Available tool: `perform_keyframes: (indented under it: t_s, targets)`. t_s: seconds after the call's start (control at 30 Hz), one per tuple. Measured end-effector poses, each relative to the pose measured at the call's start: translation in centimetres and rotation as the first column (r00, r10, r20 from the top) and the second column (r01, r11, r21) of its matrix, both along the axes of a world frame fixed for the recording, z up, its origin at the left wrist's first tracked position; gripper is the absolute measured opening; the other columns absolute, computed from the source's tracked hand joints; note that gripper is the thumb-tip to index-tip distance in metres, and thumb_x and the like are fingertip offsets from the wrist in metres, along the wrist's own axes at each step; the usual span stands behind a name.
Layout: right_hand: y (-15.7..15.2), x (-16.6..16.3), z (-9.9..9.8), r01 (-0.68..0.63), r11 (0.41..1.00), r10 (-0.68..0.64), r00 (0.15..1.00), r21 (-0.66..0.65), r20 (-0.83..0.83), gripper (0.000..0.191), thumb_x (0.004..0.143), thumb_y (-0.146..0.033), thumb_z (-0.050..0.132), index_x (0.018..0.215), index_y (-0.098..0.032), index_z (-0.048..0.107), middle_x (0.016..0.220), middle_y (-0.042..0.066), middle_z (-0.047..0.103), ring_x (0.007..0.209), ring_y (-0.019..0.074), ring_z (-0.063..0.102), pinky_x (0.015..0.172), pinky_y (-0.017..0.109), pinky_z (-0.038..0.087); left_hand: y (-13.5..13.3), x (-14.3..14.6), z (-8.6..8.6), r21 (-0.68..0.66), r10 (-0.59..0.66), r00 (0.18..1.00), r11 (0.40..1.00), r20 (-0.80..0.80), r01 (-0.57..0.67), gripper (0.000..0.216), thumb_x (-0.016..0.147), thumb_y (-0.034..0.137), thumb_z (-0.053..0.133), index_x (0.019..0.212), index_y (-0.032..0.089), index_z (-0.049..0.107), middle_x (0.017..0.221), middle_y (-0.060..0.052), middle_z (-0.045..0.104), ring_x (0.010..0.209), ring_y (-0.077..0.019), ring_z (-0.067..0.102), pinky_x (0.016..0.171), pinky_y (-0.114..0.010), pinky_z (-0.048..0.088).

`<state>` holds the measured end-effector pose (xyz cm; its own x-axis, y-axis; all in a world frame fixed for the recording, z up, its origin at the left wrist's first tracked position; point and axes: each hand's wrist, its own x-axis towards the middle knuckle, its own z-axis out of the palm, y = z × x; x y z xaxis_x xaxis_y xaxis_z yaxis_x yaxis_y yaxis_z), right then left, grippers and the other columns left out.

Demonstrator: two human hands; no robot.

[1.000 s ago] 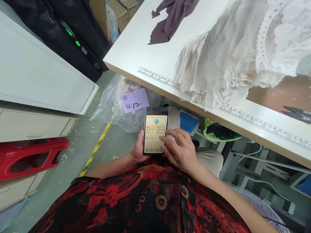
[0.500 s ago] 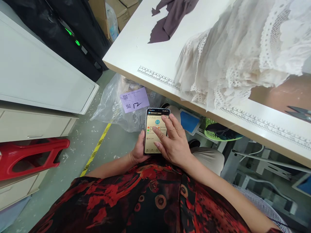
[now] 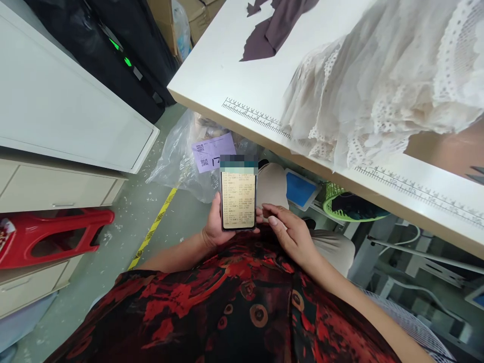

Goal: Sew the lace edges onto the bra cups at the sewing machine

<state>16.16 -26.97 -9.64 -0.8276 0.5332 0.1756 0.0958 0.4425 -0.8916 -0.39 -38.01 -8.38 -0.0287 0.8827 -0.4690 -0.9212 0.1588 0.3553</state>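
Observation:
A smartphone (image 3: 238, 199) is held upright in front of my body, its lit screen filled with rows of small text and a pixelated band across the top. My left hand (image 3: 217, 222) grips it from the left and beneath, thumb along the side and fingertips showing at the right edge. Just right of the phone is my right hand (image 3: 293, 229), holding nothing, its fingers loosely bent and partly apart. Behind the phone lies a clear plastic bag (image 3: 172, 161) with a purple paper label (image 3: 215, 147) bearing codes and handwriting, partly covered by the phone.
A white table (image 3: 212, 65) with ruler markings carries pale lace fabric (image 3: 348, 96), dark purple cloth scraps (image 3: 268, 38) and partly visible scissors (image 3: 477, 174). Below are a green basket (image 3: 333, 201) and a blue panel (image 3: 300, 189). At left are a red stool (image 3: 71, 232) and white drawers (image 3: 56, 189).
My right hand has drawn back from the screen to the right. The screen has switched from a menu with icons to rows of text. The view has shifted slightly.

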Motion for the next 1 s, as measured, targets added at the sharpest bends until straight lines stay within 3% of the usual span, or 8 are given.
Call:
perform_keyframes:
  t_s: [0.17,0.4,0.57,0.87,0.93,1.0]
  targets:
    - [-0.3,-0.2,-0.2,-0.147,0.977,0.158,0.986,-0.155,0.057,0.045,0.092,-0.034,0.053,0.134,-0.018,0.05,0.127,0.011,0.063,0.113,0.0242,0.062,0.094,0.038,0.052,0.4,-0.2,-0.3,0.071,0.0,0.999,0.997,-0.039,0.002,0.088,0.085,0.076,0.015,0.115,0.008,0.062,0.107,-0.022,0.067,0.096,-0.0327,0.066,0.081,-0.043,0.053]
    - [-0.4,-0.1,-0.4,-0.15,0.973,0.16,0.986,-0.176,0.043,0.052,0.088,-0.033,0.06,0.136,-0.015,0.048,0.133,0.013,0.058,0.117,0.0264,0.059,0.094,0.038,0.054,0.8,0.2,0.8,0.025,0.049,0.999,0.999,-0.009,-0.048,0.09,0.087,0.073,0.004,0.115,0.009,0.061,0.101,-0.019,0.068,0.098,-0.0325,0.065,0.088,-0.048,0.049]
    - [-0.4,0.0,-0.3,-0.148,0.975,0.159,0.986,-0.165,0.057,0.051,0.088,-0.033,0.059,0.136,-0.017,0.048,0.13,0.011,0.061,0.114,0.0263,0.061,0.093,0.039,0.054,0.9,0.2,1.0,0.015,0.046,0.999,0.999,-0.021,-0.046,0.091,0.088,0.071,0.0,0.113,0.008,0.062,0.1,-0.019,0.068,0.094,-0.0314,0.066,0.083,-0.045,0.051]
    - [-0.5,-0.1,-0.3,-0.132,0.984,0.138,0.99,-0.116,0.042,0.046,0.089,-0.033,0.057,0.133,-0.018,0.051,0.127,0.011,0.063,0.111,0.0257,0.063,0.09,0.038,0.054,1.1,0.5,1.3,-0.005,0.062,0.998,0.998,-0.018,-0.062,0.089,0.088,0.072,0.004,0.112,0.008,0.063,0.098,-0.019,0.068,0.096,-0.0318,0.064,0.086,-0.045,0.05]
    - [-0.5,0.1,-0.2,-0.078,0.993,0.081,0.996,-0.085,0.036,0.042,0.09,-0.033,0.057,0.129,-0.018,0.054,0.123,0.011,0.065,0.107,0.0244,0.064,0.089,0.036,0.054,1.2,0.5,1.5,-0.025,0.073,0.997,0.997,-0.014,-0.073,0.09,0.088,0.072,0.003,0.111,0.008,0.063,0.098,-0.019,0.068,0.094,-0.0313,0.064,0.085,-0.045,0.05]
    - [-0.6,0.4,0.1,0.028,0.999,-0.028,1.0,-0.033,0.015,0.034,0.091,-0.032,0.056,0.121,-0.018,0.058,0.106,0.009,0.07,0.092,0.0212,0.067,0.079,0.032,0.055,1.3,0.5,1.6,-0.035,0.084,0.996,0.996,-0.017,-0.085,0.09,0.087,0.073,0.005,0.111,0.009,0.063,0.1,-0.019,0.067,0.092,-0.0305,0.065,0.082,-0.044,0.051]
